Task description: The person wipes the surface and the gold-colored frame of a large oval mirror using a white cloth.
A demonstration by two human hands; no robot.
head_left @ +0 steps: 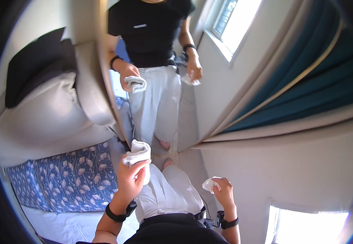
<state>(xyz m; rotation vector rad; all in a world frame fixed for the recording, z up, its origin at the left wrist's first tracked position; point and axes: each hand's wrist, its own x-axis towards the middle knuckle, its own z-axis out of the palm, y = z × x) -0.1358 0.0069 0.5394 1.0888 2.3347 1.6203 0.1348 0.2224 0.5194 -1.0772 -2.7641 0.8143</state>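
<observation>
My left hand (129,179) is closed around a folded white cloth (138,153), thick and layered, with its rolled edge facing up. It is held in front of my light trousers. Off to the right, my right hand (224,192) pinches a crumpled white tissue or thin cloth (210,185); which of the two I cannot tell. A tall mirror (203,118) stands directly ahead. In it my reflection repeats both hands, with the folded cloth and the crumpled white piece in them.
To the left is a bed with a blue floral cover (78,179) and a padded beige headboard (42,114), a black cloth (34,69) draped over it. A teal and beige curtain (302,89) hangs at the upper right. A bright window (306,225) is at the lower right.
</observation>
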